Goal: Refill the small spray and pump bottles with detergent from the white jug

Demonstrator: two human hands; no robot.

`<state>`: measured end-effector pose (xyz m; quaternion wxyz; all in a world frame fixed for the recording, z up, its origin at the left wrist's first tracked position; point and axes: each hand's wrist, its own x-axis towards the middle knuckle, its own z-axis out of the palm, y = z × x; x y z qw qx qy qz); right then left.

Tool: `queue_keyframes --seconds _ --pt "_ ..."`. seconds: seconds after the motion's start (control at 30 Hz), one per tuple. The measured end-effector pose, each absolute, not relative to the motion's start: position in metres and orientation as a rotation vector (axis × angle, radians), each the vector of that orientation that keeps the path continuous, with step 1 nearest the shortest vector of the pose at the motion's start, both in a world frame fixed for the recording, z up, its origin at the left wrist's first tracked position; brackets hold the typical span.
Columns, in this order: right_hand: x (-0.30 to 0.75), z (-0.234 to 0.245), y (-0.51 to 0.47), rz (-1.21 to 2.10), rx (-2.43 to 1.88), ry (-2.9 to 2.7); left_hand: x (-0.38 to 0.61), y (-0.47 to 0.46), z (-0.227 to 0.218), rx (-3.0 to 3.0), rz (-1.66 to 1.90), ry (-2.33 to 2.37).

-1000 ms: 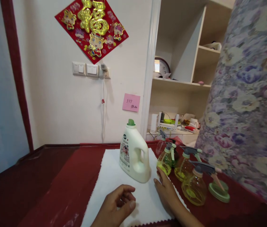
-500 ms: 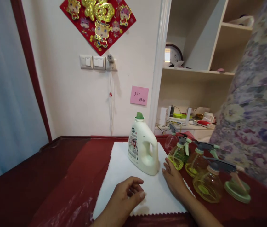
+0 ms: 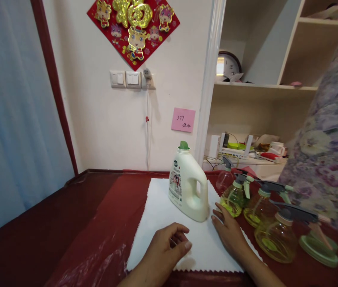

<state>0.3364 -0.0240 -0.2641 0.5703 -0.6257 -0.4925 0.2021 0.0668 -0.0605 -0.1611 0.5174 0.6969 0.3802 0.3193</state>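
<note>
A pale green detergent jug (image 3: 188,187) stands upright on a white cloth (image 3: 157,215) with zigzag edges. Its cap is off, and a green spout shows in the neck. My left hand (image 3: 169,247) is in front of the jug, fingers loosely curled and apart from the thumb, holding nothing. To the right of the jug's base, my right hand (image 3: 228,229) rests near the cloth's edge, its fingers stretched out and empty. Close beyond its fingertips is a spray bottle (image 3: 231,199) with yellow liquid. Neither hand grips the jug.
More spray bottles stand along the right, the nearest a large one (image 3: 276,239). Beside it lies a green round dish-like object (image 3: 318,249). A dark red cover (image 3: 97,223) lies over the table. Behind are a wall with a pink note (image 3: 183,119), shelves (image 3: 252,85) and a floral curtain (image 3: 324,139).
The whole view has shifted, so everything appears slightly farther right. The hands and the jug keep nearly the same places relative to each other.
</note>
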Motion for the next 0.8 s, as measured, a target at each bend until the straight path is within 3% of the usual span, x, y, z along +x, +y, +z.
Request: queue_keyframes --seconds 0.2,0.4,0.6,0.8 --pt "0.331 -0.248 -0.036 0.321 -1.471 -1.254 0.064 -0.060 -0.164 1.718 0.814 0.876" --pt "0.321 -0.218 -0.060 -0.049 -1.362 -1.191 0.065 -0.056 -0.167 1.507 0.865 0.777" --pt "0.259 -0.183 -0.084 -0.467 -1.025 -1.803 0.064 -0.067 -0.158 1.229 0.810 0.478" --pt "0.191 -0.166 -0.070 -0.230 -1.003 -2.051 0.062 -0.071 -0.153 0.841 0.737 0.185"
